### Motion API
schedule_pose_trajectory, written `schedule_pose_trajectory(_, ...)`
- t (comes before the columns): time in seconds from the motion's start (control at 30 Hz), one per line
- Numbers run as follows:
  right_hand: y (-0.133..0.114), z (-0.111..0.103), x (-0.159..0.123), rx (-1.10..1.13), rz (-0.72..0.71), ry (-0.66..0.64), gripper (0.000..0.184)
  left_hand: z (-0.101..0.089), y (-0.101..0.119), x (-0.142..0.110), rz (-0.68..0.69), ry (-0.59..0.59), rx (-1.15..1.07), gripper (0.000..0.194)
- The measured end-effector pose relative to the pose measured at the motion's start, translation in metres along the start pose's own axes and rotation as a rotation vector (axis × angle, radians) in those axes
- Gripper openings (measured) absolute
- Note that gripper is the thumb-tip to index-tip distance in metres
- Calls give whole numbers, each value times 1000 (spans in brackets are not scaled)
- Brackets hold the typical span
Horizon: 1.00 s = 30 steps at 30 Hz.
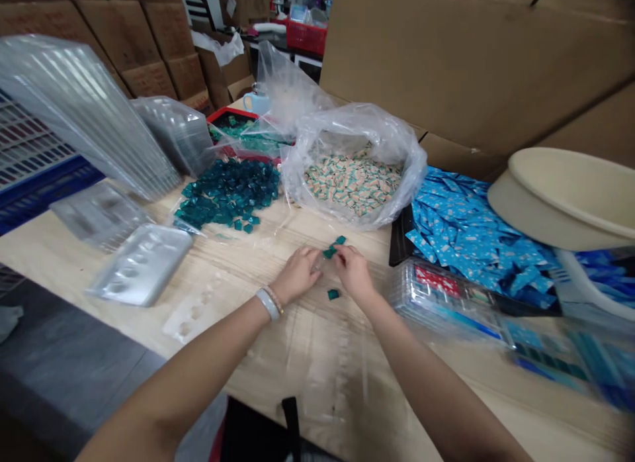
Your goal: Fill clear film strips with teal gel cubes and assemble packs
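Observation:
My right hand (pixel 353 271) pinches a small dark teal piece (pixel 329 252) between thumb and fingertips above the wooden table. A second teal piece (pixel 340 239) sits just past the fingers, and another loose teal piece (pixel 333 294) lies on the tabletop between my wrists. Close by on the left, my left hand (pixel 296 274) has its fingers curled together. Something clear seems to be at its fingertips, too blurred to name. Behind my hands are a heap of teal pieces (pixel 233 190) and a clear plastic bag (pixel 414 161) full of small patterned pieces (pixel 354 181).
Clear moulded trays (pixel 141 267) stand stacked at left; a single clear tray (pixel 193 310) lies nearer me. On the right are blue printed packets (pixel 466 224), filled clear boxes (pixel 436 296) and cream basins (pixel 560 204). Cardboard (pixel 446 58) walls the back.

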State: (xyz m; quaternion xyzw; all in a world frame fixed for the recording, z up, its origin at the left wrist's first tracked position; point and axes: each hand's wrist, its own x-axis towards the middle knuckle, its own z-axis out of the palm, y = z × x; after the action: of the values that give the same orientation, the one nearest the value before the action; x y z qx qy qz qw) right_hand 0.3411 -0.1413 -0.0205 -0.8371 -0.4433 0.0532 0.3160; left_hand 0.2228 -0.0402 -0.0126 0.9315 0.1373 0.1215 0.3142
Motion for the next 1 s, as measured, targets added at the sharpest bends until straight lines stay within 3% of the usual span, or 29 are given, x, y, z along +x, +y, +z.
schedule_pose_trajectory(0.1,0,3,-1,-30,-13,20,24,2,3,3,-13,6,26,38)
schedule_pose_trajectory(0.3,-10,8,3,-129,-69,-87,28,9,12,8,-17,-43,151,28)
schedule_pose_trajectory(0.47,-15,-16,-18,-64,-39,-18,39,5,11,5,-17,-36,117,34)
schedule_pose_trajectory(0.57,-24,-32,-48,-97,-5,-85,24,-2,17,0,14,51,52,40)
schedule_pose_trajectory(0.67,-35,-35,-66,-143,91,-240,11,-9,29,-3,-15,112,-77,32)
schedule_pose_trajectory(0.73,-37,-36,-66,-116,144,-183,13,-9,37,-2,-109,38,-237,29)
schedule_pose_trajectory(0.87,-37,-45,-61,154,144,23,25,-4,49,-4,-324,-249,-700,32)
schedule_pose_trajectory(0.93,-39,-46,-63,258,152,46,28,-1,53,-10,-407,-260,-828,33)
schedule_pose_trajectory(1.0,-41,-43,-67,350,190,49,27,0,56,-16,-448,-192,-800,32)
